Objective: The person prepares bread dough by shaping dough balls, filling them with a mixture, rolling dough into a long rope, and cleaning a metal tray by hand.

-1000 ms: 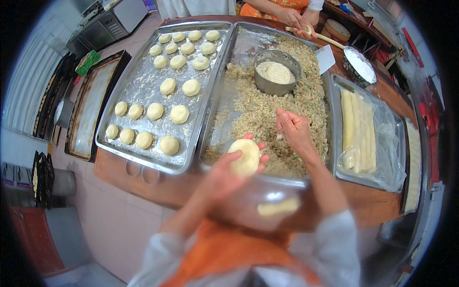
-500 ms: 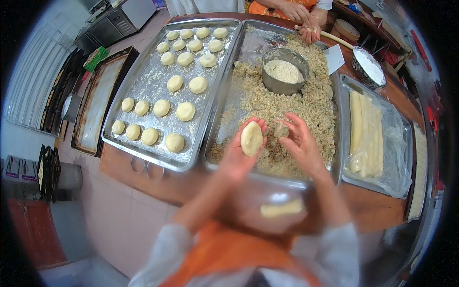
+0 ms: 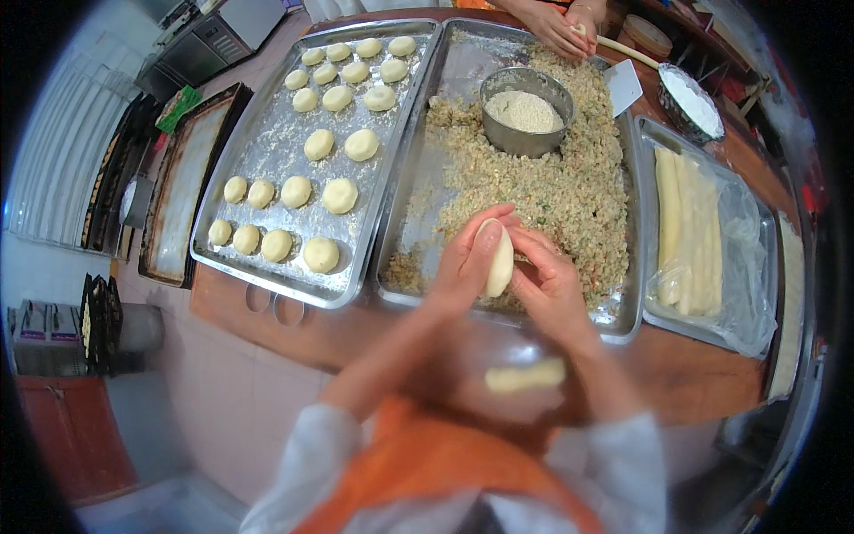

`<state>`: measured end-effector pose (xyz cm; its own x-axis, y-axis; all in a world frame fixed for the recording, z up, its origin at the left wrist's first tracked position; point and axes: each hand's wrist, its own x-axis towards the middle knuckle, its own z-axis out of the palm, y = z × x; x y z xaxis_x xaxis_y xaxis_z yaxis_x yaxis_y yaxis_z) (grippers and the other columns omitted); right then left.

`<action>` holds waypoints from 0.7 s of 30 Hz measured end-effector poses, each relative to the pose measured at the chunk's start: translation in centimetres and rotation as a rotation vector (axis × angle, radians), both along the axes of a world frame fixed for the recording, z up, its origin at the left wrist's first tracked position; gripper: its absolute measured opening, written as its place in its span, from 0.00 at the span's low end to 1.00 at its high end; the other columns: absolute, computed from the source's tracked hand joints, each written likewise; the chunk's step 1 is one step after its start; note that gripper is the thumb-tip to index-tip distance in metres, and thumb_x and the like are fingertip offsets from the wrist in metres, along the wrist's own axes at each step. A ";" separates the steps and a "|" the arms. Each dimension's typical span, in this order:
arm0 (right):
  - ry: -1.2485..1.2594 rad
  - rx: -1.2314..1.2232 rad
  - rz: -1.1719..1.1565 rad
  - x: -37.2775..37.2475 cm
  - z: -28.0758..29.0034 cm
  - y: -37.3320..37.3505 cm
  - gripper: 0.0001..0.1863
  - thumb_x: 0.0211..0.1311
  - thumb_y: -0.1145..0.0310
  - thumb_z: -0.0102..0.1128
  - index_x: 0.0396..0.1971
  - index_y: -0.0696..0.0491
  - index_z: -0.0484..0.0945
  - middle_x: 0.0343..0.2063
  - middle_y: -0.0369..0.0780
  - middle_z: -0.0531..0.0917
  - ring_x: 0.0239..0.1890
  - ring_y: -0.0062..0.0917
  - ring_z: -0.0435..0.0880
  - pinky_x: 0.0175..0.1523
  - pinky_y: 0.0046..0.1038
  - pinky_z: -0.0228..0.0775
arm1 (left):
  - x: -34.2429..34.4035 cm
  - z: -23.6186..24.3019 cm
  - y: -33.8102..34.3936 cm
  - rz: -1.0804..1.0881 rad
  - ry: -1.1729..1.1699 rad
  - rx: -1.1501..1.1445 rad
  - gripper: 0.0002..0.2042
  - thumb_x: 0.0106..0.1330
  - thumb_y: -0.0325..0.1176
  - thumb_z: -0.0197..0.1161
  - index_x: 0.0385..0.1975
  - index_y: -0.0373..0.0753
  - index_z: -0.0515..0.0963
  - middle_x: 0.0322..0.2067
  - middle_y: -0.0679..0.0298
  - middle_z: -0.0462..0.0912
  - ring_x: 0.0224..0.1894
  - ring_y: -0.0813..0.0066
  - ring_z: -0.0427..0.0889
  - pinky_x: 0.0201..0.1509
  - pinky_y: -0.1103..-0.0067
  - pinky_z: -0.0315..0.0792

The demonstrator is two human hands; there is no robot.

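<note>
My left hand (image 3: 471, 258) holds a pale dough round (image 3: 501, 267) on edge, thumb over it, above the tray of crumbly filling (image 3: 578, 196). My right hand (image 3: 543, 278) is curled against the dough's right side; what its fingers hold is hidden. Left of that tray, a steel tray (image 3: 262, 151) holds several flattened dough rounds (image 3: 320, 254) dusted with flour. A round steel pot (image 3: 523, 133) of pale grainy stuff sits in the filling. A dough piece (image 3: 525, 375) lies below my hands near the table edge.
On the right are a tray of long dough strips in plastic (image 3: 689, 231), a bowl of white powder (image 3: 689, 107), a white scraper (image 3: 623, 84) and a rolling pin (image 3: 627, 52). A co-worker's hands (image 3: 569, 31) work at the back. A blackened tray (image 3: 169, 205) stands left.
My right hand has moved from over the filling, where it held a small lump, to against the dough. My left hand has lifted and tipped the dough upright, closing round it.
</note>
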<state>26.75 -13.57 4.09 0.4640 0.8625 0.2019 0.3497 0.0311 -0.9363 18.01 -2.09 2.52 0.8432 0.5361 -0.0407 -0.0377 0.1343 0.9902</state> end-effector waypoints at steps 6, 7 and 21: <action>0.127 0.084 -0.215 -2.0 -0.4 0.2 0.20 0.50 0.80 0.56 0.46 0.59 0.70 0.44 0.46 0.75 0.43 0.33 0.78 0.42 0.25 0.71 | 1.4 -1.0 -1.1 0.319 -0.172 0.007 0.21 0.69 0.45 0.38 0.49 0.34 0.68 0.45 0.60 0.73 0.38 0.77 0.74 0.43 0.81 0.68; -0.053 0.107 -0.244 -2.1 -0.5 0.2 0.19 0.50 0.80 0.56 0.46 0.58 0.71 0.43 0.47 0.75 0.42 0.34 0.78 0.42 0.26 0.72 | 1.3 -0.3 -1.5 0.286 -0.166 -0.089 0.22 0.69 0.45 0.38 0.49 0.34 0.68 0.45 0.60 0.73 0.39 0.76 0.73 0.44 0.80 0.68; -0.654 0.271 -0.343 -3.2 -2.1 1.5 0.13 0.47 0.82 0.58 0.36 0.60 0.75 0.36 0.45 0.76 0.37 0.38 0.78 0.40 0.28 0.72 | 1.1 -0.5 -2.1 0.358 -0.326 -0.512 0.13 0.67 0.38 0.42 0.34 0.35 0.71 0.34 0.60 0.75 0.35 0.76 0.73 0.41 0.80 0.68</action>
